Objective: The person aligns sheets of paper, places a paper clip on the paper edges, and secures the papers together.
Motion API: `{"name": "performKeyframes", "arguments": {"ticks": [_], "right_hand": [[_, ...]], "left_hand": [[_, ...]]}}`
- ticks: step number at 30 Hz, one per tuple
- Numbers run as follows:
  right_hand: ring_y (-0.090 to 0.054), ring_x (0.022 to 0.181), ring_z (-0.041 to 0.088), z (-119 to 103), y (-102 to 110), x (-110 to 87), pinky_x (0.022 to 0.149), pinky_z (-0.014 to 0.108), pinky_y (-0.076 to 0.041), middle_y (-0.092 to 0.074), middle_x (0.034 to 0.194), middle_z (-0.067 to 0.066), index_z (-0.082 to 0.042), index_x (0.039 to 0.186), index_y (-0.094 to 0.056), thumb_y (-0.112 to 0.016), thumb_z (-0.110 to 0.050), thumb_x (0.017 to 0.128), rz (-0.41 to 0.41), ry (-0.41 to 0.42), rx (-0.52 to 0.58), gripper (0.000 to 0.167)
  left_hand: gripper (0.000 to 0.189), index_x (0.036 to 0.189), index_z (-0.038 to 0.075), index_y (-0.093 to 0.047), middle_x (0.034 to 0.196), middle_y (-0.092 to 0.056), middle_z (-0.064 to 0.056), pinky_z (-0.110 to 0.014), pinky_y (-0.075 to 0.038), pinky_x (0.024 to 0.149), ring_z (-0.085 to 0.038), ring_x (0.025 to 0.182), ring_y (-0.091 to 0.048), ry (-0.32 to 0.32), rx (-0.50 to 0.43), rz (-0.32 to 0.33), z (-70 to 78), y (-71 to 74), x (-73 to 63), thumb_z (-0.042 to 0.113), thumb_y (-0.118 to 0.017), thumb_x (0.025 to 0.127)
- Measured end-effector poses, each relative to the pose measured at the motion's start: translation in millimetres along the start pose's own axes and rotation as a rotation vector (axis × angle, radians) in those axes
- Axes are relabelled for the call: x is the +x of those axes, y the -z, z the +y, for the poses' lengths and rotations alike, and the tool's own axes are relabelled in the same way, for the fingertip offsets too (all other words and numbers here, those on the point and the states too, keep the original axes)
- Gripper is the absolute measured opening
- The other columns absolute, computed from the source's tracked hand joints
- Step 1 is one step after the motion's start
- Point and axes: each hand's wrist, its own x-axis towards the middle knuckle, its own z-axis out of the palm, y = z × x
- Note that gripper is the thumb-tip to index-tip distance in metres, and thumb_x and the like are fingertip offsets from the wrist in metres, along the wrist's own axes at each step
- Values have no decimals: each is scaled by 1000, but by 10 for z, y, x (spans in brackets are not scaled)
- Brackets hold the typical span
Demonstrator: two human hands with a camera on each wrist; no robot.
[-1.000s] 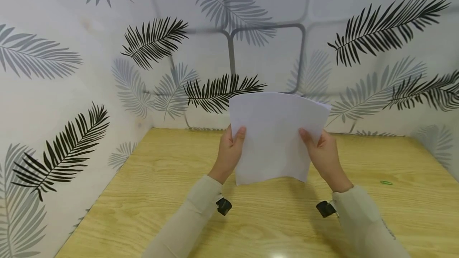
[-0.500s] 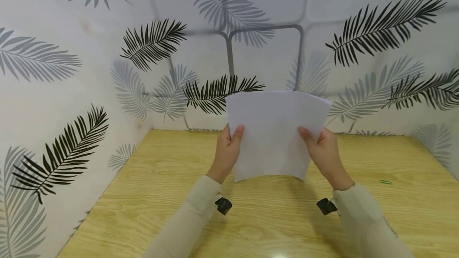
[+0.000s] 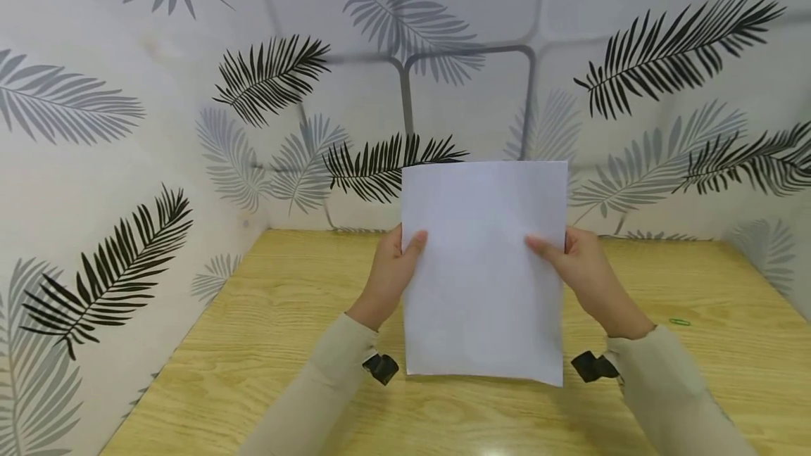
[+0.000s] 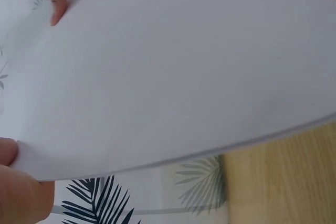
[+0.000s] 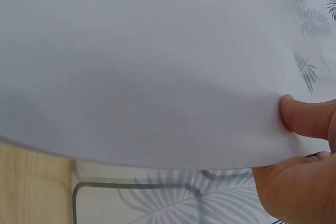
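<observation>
A stack of blank white paper sheets (image 3: 481, 287) is held upright over the table, its broad face toward me in the head view. My left hand (image 3: 389, 269) pinches the left edge, thumb in front and fingers behind. On the opposite edge my right hand (image 3: 589, 276) grips the same way. The wrist views show the paper (image 4: 173, 72) filling most of the frame, its side edge looking like several layers. In the right wrist view the right thumb (image 5: 307, 116) presses on the front face while the fingers lie behind the edge.
A small green paper clip (image 3: 680, 321) lies on the wood-grain table (image 3: 285, 301) to the right of my right hand. Behind the table stands a wall (image 3: 462, 111) with leaf-patterned covering, and another such wall runs along the left side.
The paper was tilted and bowed, showing foreshortened; now it stands straighter and flatter, its lower edge reaching nearer to me. Both wrists have moved slightly outward.
</observation>
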Motion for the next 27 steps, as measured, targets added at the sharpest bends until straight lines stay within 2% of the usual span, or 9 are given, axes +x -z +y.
{"name": "performKeyframes", "arguments": {"ticks": [5, 8, 13, 18, 22, 27], "right_hand": [[-66, 83, 11, 37, 37, -26, 74, 29, -53, -69, 98, 9, 14, 120, -53, -61, -32, 96, -87, -124, 30, 52], [-65, 85, 11, 77, 42, -34, 76, 29, -52, -68, 100, 9, 14, 124, -50, -61, -32, 96, -108, -183, 41, 55], [-63, 92, 13, 180, 57, -57, 83, 32, -50, -65, 110, 11, 11, 135, -42, -60, -32, 96, -158, -261, 57, 60], [-63, 94, 15, 343, 29, -86, 87, 37, -49, -65, 110, 10, 12, 136, -39, -59, -29, 97, -204, -330, 94, 60], [-62, 96, 16, 455, 7, -138, 89, 40, -49, -64, 114, 14, 14, 136, -38, -58, -27, 98, -216, -354, 97, 60], [-61, 98, 16, 565, 0, -206, 89, 38, -49, -62, 117, 16, 16, 137, -36, -58, -26, 98, -212, -354, 92, 61]], "left_hand": [[37, 133, 6, -51, 115, -62, -13, -36, -51, 83, -17, 96, -62, 142, -111, -82, -41, 12, -64, 25, -49, 102], [39, 137, 6, -48, 118, -61, -14, -36, -51, 83, -17, 97, -62, 190, -161, -123, -73, 4, -85, 25, -47, 103], [42, 142, 7, -43, 122, -59, -15, -37, -50, 85, -18, 100, -61, 275, -221, -158, -156, -24, -90, 23, -47, 103], [45, 143, 5, -40, 124, -58, -15, -37, -50, 86, -19, 101, -60, 366, -242, -170, -321, -51, -115, 21, -48, 102], [44, 142, 2, -41, 123, -58, -16, -36, -51, 83, -19, 99, -60, 404, -264, -177, -417, -90, -144, 19, -49, 102], [45, 142, 0, -40, 125, -57, -16, -36, -50, 88, -18, 102, -59, 428, -263, -185, -482, -141, -177, 19, -49, 102]]}}
